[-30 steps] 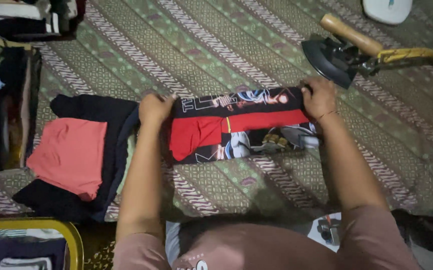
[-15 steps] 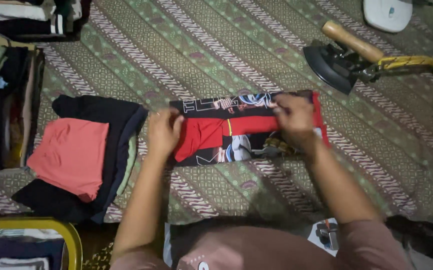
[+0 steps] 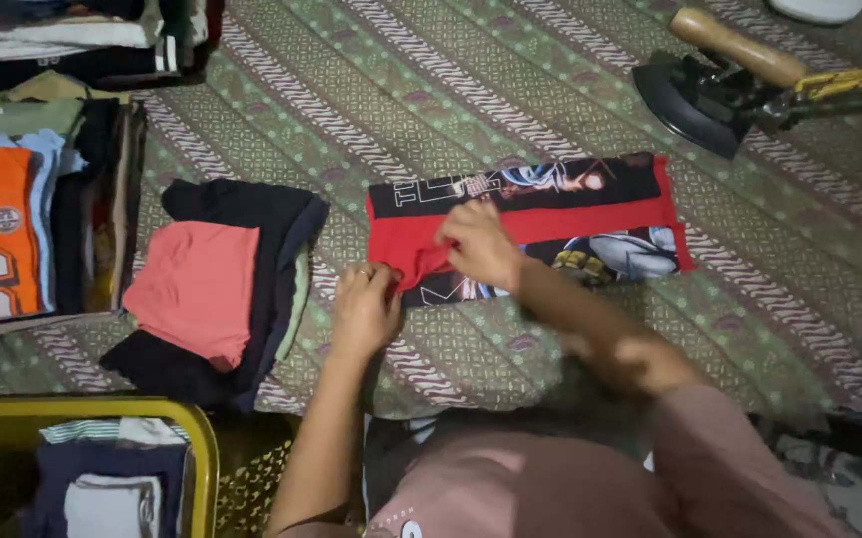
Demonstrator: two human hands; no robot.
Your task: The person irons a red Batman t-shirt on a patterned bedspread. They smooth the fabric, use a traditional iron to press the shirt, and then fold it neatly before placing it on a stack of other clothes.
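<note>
Head view: hands on garment
Garment: red-black printed shorts (image 3: pixel 590 224) flat on patterned cloth (image 3: pixel 510 90), right of folded pile (image 3: pixel 214 289)
Left hand (image 3: pixel 366 311): fingers curled, gripping shorts' left edge
Right hand (image 3: pixel 478 244): pinching red fabric
Iron (image 3: pixel 715 85): beyond shorts, apart

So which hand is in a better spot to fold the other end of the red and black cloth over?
Probably the right hand. It already lies on the red and black garment, and its free end is on that side. The left hand is at the near left corner, pinning it to the patterned cloth.
</note>
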